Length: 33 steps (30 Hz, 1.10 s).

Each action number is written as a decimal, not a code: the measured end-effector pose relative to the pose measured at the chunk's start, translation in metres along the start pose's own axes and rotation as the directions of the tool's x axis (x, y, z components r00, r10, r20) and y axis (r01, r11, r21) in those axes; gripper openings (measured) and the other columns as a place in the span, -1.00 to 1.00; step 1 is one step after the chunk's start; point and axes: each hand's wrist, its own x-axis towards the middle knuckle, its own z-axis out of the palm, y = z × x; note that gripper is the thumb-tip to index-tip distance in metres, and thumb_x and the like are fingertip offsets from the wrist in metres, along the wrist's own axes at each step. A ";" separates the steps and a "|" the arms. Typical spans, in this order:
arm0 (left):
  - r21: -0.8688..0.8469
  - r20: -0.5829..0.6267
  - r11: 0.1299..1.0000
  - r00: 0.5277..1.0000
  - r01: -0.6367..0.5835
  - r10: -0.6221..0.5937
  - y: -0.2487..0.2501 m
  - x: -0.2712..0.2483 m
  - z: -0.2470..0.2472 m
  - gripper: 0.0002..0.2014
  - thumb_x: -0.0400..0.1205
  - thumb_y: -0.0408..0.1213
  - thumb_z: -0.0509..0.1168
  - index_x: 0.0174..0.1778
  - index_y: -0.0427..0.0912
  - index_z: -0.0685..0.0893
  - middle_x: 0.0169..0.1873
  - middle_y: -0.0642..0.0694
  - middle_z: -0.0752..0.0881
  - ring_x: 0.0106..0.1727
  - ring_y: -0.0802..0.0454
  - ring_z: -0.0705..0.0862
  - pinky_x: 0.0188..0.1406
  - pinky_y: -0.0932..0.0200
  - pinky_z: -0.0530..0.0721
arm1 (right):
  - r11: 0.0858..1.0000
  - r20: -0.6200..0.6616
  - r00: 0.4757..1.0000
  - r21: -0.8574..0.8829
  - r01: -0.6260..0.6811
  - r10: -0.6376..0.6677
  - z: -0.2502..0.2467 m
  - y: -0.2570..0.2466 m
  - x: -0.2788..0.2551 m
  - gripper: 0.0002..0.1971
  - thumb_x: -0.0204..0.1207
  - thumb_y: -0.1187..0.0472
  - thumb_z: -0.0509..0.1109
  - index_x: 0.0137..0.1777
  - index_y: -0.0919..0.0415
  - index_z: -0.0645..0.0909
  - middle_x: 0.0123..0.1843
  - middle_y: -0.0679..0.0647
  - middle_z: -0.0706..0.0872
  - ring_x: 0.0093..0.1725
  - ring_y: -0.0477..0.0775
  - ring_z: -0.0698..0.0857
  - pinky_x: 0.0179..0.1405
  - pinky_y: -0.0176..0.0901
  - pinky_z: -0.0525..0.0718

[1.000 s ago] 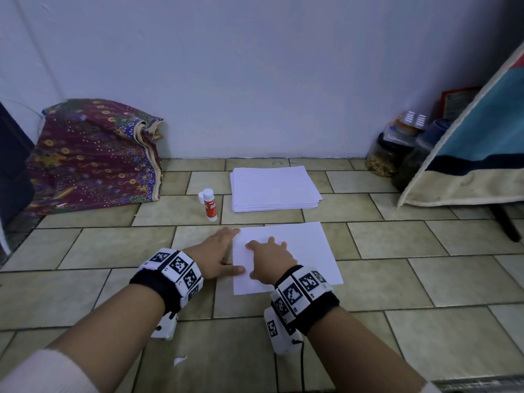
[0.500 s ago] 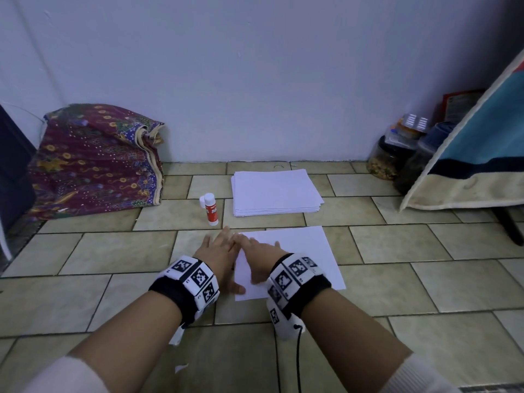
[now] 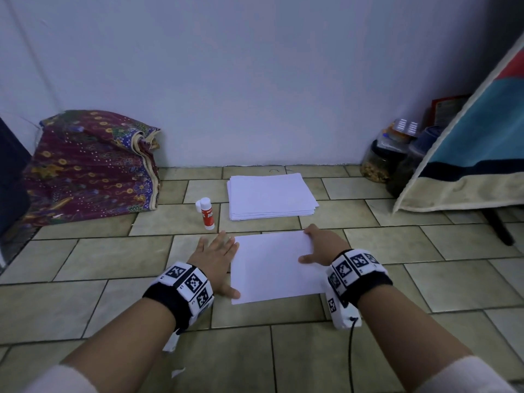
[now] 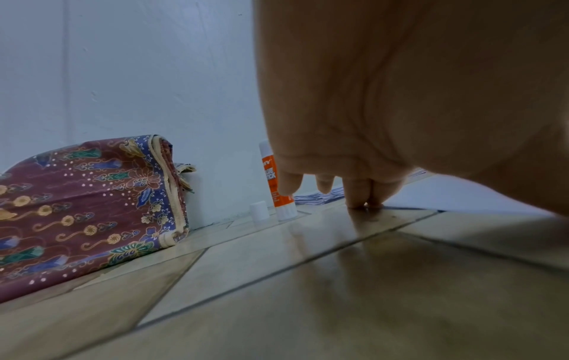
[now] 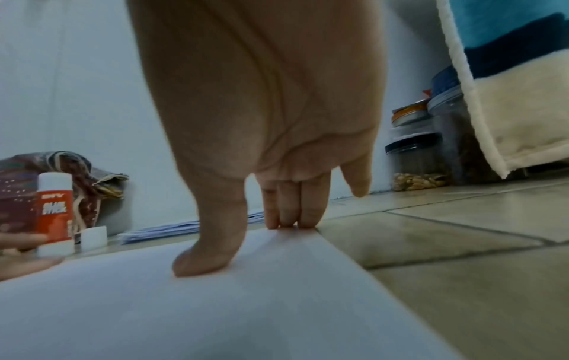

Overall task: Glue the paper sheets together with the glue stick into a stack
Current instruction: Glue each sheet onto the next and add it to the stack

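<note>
Two hands flank one sheet (image 3: 275, 265) on the tiled floor (image 3: 113, 256), and the main risk, as a judgement, is misalignment. If glue lies under this sheet, pressure from one side alone could skew it or trap a wrinkle before the bond sets. Whether glue or another sheet lies beneath cannot be told. The glue stick (image 3: 206, 213) stands uncapped just left of the pile (image 3: 270, 195), its cap (image 4: 258, 211) on the floor beside it; a reach past it by the left hand could tip it, and an open stick left standing may dry. A loose sheet could also slide on the smooth tile when a palm lifts.

The left hand (image 3: 216, 255) lies flat with fingers straight and slightly spread, mostly on the tile at the sheet's left edge, thumb reaching onto the near left corner. In the left wrist view its fingertips (image 4: 358, 203) touch the floor. The right hand (image 3: 321, 248) is extended too, holding nothing: its fingertips (image 5: 288, 220) press the far right corner and its thumb rests flat on the paper. Both forearms reach forward and low, wrists near the floor. The pile sits beyond the sheet, near the wall.
</note>
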 end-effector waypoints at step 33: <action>-0.146 -0.027 0.968 0.978 0.203 -0.209 0.022 0.001 0.007 -0.05 0.63 0.29 0.11 0.70 -0.22 -0.20 0.70 -0.07 -0.18 0.69 0.01 -0.28 0.63 -0.31 -0.06 | 0.977 0.075 0.978 -0.073 0.200 -0.195 0.009 -0.054 0.006 -0.34 0.62 -0.14 0.24 0.64 -0.01 0.11 0.55 0.07 0.46 0.52 0.15 0.44 0.61 0.25 -0.07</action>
